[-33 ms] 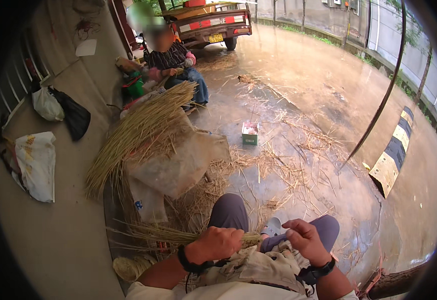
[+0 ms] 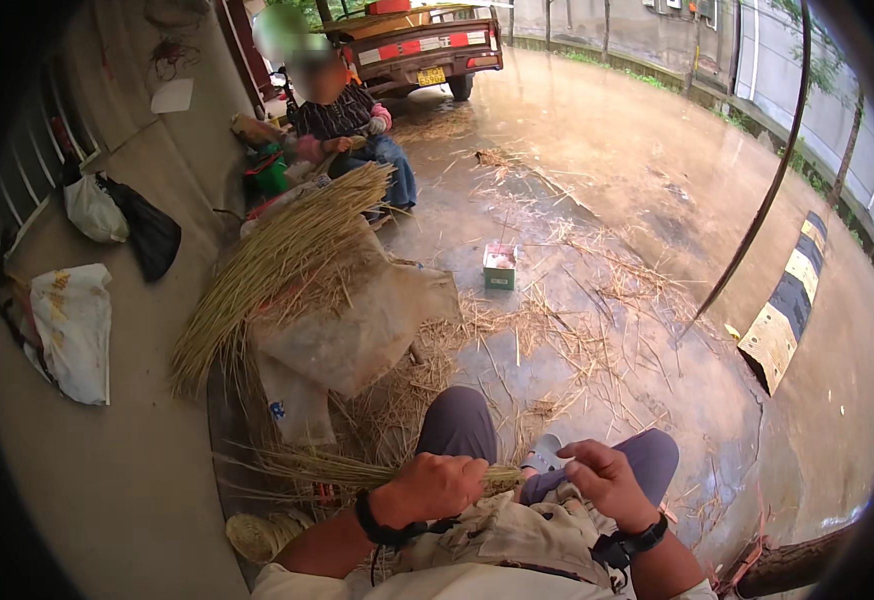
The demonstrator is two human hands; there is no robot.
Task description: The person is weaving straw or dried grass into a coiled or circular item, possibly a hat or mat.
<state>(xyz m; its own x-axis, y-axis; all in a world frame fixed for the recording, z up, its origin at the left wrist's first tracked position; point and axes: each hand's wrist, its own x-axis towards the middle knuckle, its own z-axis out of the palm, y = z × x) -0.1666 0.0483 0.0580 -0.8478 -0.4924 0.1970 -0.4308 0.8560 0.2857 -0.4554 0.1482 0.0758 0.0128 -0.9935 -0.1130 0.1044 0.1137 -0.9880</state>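
My left hand point(image 2: 431, 487) is closed around a thin bundle of greenish straw point(image 2: 342, 468) held low across my lap. The loose stalks fan out to the left, and a short, denser end shows just right of my fist. My right hand point(image 2: 609, 484) is raised over my right knee, a small gap away from that end. Its fingers are curled with thumb and forefinger drawn together; any strand between them is too fine to make out. A pale rolled coil of plaited straw point(image 2: 253, 538) lies beside my left forearm.
A large straw sheaf point(image 2: 287, 260) rests on brown sacking point(image 2: 347, 330) ahead left. Beyond sits another person point(image 2: 347, 130) handling straw, near a parked cart point(image 2: 417, 45). A small green box point(image 2: 500, 268) stands among scattered stalks. A striped ramp point(image 2: 785, 305) lies right; bags point(image 2: 72, 330) are left.
My right hand has shifted very slightly to the left. My left hand and the straw bundle look the same.
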